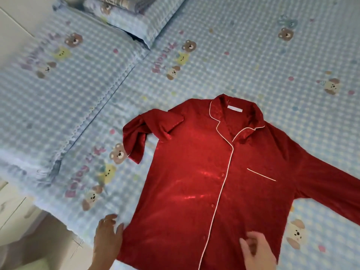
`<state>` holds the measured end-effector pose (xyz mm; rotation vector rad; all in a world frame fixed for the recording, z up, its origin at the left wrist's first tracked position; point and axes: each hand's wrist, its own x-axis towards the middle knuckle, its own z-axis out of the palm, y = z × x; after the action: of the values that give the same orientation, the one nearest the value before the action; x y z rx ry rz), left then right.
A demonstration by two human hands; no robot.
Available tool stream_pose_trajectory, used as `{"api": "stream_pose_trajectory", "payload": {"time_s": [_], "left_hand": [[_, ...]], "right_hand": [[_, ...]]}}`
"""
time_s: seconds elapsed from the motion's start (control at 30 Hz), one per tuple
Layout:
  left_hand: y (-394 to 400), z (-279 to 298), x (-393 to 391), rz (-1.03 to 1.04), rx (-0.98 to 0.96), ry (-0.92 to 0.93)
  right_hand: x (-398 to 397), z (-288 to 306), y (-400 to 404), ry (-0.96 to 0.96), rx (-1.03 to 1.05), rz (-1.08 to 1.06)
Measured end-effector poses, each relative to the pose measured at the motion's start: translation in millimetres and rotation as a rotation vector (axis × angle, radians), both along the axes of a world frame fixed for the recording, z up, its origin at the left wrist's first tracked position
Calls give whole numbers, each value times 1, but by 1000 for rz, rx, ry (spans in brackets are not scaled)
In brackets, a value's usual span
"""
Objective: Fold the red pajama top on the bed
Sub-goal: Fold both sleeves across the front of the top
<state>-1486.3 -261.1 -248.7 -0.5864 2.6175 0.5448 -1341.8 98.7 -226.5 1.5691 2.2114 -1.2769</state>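
Note:
The red pajama top [194, 182] lies face up and buttoned on the bed [253, 55], collar away from me, with white piping and a chest pocket. Its left sleeve is bunched up near the shoulder; its right sleeve stretches out flat to the right edge of the view. My left hand [108, 236] rests flat, fingers apart, at the lower left hem corner, touching the edge of the cloth. My right hand [257, 252] hovers over the lower front of the top with fingers loosely spread, blurred, holding nothing that I can see.
The bed carries a blue checked sheet with cartoon bears. A matching pillow [58, 75] lies at the left, a second one and folded bedding [126, 18] at the top. The bed's edge and a pale cabinet [17, 209] are at the lower left.

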Motion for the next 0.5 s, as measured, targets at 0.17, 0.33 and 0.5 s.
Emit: {"api": "stream_pose_trajectory", "payload": {"time_s": [0.17, 0.33, 0.5], "left_hand": [[49, 10, -143, 142, 417, 31], [78, 1, -235, 137, 385, 57], [1, 33, -301, -74, 220, 499]], "right_hand": [[-191, 15, -70, 162, -37, 323], [-337, -6, -104, 288, 52, 471], [-406, -25, -121, 124, 75, 719]]}}
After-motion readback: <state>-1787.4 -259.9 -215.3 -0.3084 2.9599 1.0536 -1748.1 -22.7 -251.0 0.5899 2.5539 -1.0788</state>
